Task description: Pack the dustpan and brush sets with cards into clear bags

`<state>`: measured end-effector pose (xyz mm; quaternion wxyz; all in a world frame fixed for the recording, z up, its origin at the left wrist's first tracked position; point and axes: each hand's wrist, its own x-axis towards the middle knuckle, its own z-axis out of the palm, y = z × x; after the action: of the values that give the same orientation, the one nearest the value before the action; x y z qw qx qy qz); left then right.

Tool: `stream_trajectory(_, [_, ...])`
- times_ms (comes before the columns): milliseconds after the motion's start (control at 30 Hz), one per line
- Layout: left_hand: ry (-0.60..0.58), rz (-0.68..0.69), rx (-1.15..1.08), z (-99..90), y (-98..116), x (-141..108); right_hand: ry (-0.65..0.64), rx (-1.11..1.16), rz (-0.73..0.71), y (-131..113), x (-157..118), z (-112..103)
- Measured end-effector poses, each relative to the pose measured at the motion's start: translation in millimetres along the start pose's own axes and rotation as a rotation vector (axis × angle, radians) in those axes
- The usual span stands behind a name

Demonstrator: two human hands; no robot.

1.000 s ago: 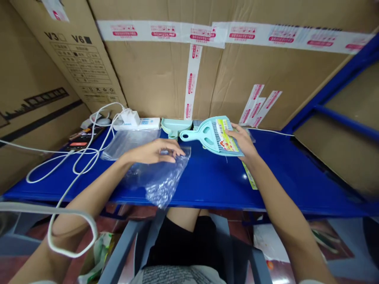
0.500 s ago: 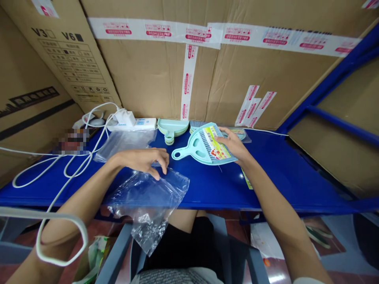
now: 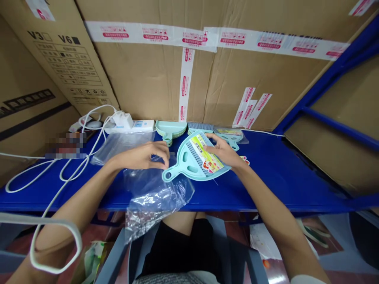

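Note:
My right hand [image 3: 223,150] grips the wide end of a mint-green dustpan and brush set [image 3: 185,159], thumb on top over its yellow-green label card [image 3: 205,154]. The set lies tilted above the table, its ringed handle pointing left. My left hand [image 3: 149,155] is closed in a pinch beside that handle, at the upper edge of a clear plastic bag [image 3: 158,197]. The bag drapes over the table's front edge, partly under the handle. Where the left fingertips meet the film is hard to see.
On the blue table [image 3: 284,173], stacked green dustpans [image 3: 171,129], brushes [image 3: 200,127] and a bagged set [image 3: 232,136] stand along the cardboard boxes [image 3: 142,79]. More clear bags [image 3: 124,144], a power strip [image 3: 143,126] and looped white cable [image 3: 78,177] lie left.
My right hand has brought the dustpan set left and toward me, its handle now by my left hand. My left fingers have closed into a pinch, and the bag's hanging end has shifted up and left.

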<state>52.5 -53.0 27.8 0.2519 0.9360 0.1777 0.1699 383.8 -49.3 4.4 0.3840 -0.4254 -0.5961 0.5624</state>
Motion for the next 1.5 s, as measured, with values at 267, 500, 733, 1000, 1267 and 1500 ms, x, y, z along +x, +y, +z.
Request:
stream_trajectory(267, [0.241,0.069,0.050,32.7,-5,15,-0.052,0.032,0.063,5,-7,22])
stream_trajectory(500, [0.397,0.066,0.084,37.5,3,19,-0.098,0.072,0.085,21,-7,41])
stream_trajectory(733, [0.575,0.093,0.113,44.7,6,21,-0.032,-0.050,-0.115,23,-8,47])
stream_trajectory(1000, [0.899,-0.040,0.209,26.5,4,10,0.079,0.040,-0.095,19,-8,44])
stream_trajectory(1267, [0.907,-0.369,-0.585,13.5,-30,9,0.440,0.200,-0.272,8,1,18])
stream_trajectory(1500, [0.630,-0.339,-0.899,35.1,-12,20,0.430,0.202,-0.265,4,0,17])
